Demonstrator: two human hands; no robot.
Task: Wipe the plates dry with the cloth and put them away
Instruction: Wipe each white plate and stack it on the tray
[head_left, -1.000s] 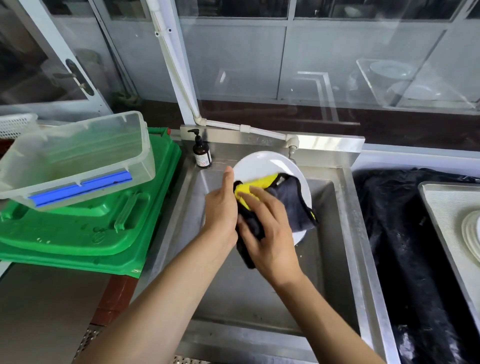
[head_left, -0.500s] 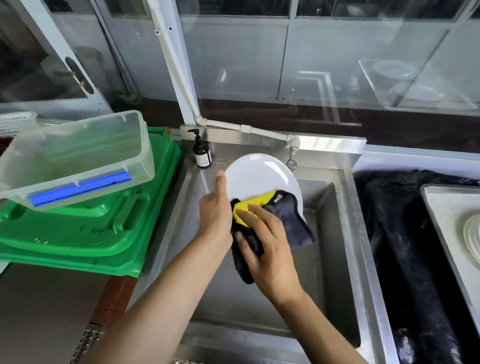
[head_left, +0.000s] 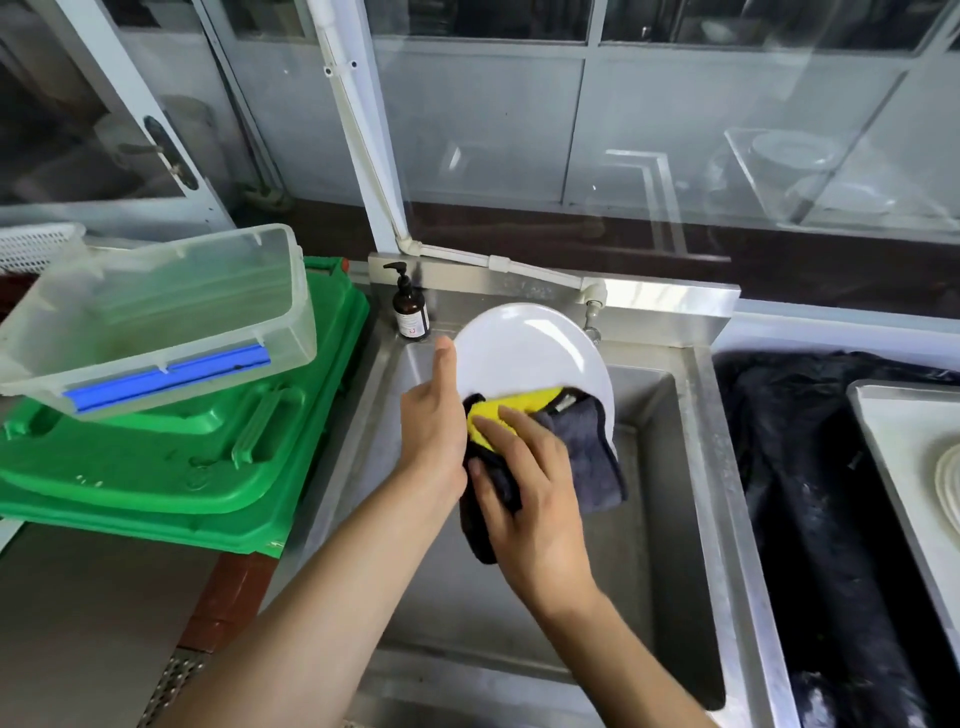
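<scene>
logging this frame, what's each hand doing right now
Left hand: holds the white plate by its edge.
Right hand: presses the cloth against the plate, fingers fairly straight.

- Lighting: bright, even daylight; shadows soft and faint.
- Glare: pale reflections across the glass window panels (head_left: 675, 130); highlights on the round white plate (head_left: 524, 353).
- Distortion: wide-angle bending of straight lines at edges.
- Focus: slightly soft overall.
</scene>
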